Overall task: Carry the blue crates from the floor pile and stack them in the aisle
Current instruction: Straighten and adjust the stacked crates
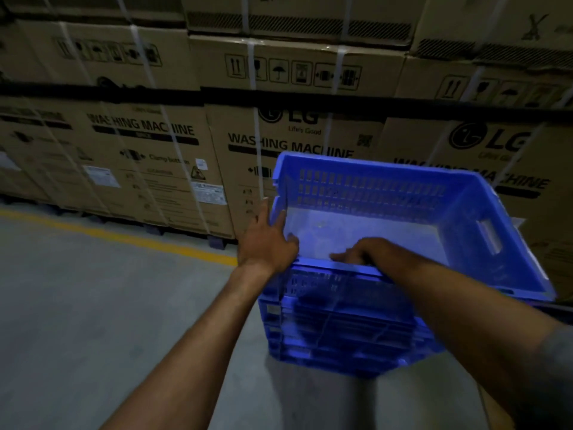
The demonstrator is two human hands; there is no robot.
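A warehouse: strapped washing-machine cartons [148, 156] stacked high (LG-branded) along a yellow floor line [124, 238].

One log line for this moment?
stage: stacking | top crate: atop blue stack | left hand: on left wall | right hand: on near rim
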